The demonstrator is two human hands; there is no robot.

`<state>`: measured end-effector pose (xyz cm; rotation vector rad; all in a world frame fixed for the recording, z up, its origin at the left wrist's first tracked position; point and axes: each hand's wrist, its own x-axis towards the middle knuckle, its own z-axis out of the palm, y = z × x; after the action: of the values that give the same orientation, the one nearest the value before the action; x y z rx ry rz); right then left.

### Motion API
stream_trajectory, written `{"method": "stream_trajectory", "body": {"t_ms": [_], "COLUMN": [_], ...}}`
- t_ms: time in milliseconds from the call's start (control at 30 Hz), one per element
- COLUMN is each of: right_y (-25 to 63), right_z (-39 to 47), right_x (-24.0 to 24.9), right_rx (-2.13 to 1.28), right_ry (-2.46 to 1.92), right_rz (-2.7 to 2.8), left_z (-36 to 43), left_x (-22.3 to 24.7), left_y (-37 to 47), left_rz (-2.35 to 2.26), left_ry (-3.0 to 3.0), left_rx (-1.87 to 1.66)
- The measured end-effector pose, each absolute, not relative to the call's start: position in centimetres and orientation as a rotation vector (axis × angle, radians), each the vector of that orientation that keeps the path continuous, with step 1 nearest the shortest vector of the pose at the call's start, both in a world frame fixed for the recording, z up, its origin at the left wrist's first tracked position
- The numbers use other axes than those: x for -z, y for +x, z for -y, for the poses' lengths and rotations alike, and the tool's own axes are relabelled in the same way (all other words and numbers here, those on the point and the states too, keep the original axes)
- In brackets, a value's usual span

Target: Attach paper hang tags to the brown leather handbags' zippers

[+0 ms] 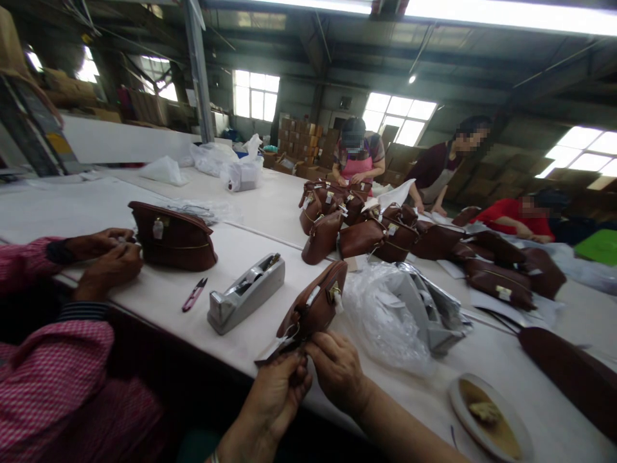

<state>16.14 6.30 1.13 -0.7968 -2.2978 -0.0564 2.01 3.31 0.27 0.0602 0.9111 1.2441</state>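
A brown leather bag [315, 299] with a metal clasp and a white tag stands near the table's front edge, tilted. Just below it are both of my hands, fingertips close together. My left hand [277, 395] has its fingers bent and pressed together at the bag's lower end. Beside it, my right hand [337, 370] is closed in a pinch against the same spot. Whatever small thing lies between the fingertips is too small to name. A thin white string and a dark flat piece show next to my left fingers.
Left of the bag are a grey tape dispenser [248, 289] and pink snips [194, 296]. A co-worker's hands [113, 260] are by another brown bag [171, 238]. Plastic wrap [390, 315], a second dispenser [429, 308] and a round dish [489, 418] lie right. Several bags and people are beyond.
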Motion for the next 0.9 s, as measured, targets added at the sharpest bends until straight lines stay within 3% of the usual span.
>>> {"method": "stream_trajectory", "body": {"t_ms": [567, 900], "right_y": [13.7, 13.2], "right_z": [-5.1, -6.2], "right_x": [-2.5, -2.4], "right_rx": [-0.874, -1.469], "right_ry": [-1.376, -1.328], "right_rz": [1.667, 1.217], "left_z": [-3.1, -3.2], "left_x": [-0.3, -0.1], "left_y": [2.0, 1.9], "left_rz": [-0.953, -1.001], "left_ry": [0.156, 0.126], "left_rx": [-1.249, -1.175]}}
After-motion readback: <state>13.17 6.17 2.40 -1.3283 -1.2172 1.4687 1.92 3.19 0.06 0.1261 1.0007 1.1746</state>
